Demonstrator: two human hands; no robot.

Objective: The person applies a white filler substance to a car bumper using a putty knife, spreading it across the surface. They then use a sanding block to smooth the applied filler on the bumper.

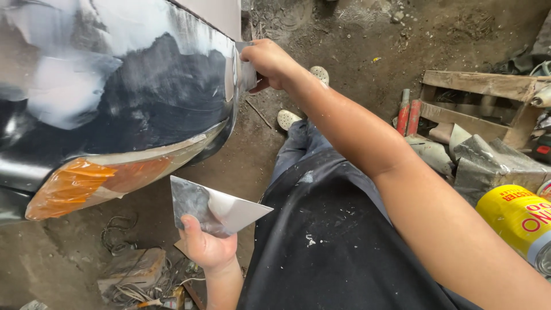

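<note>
A dark car body panel point(143, 97) patched with whitish-grey filler fills the upper left, with an orange side lamp point(86, 181) along its lower edge. My right hand point(268, 63) is stretched out to the panel's right edge and grips a small metal spreader point(248, 72) pressed against the edge. My left hand point(206, 244) is low in the middle, holding a flat metal plate point(215, 206) smeared with grey filler, just below the panel.
Dirt floor all around. My legs in dark, paint-flecked trousers point(321, 229) and white shoes point(287, 119) sit centre. A wooden crate point(482, 103), red tubes point(408, 115) and a yellow can point(516, 221) lie to the right. Wires and scraps point(135, 272) lie at lower left.
</note>
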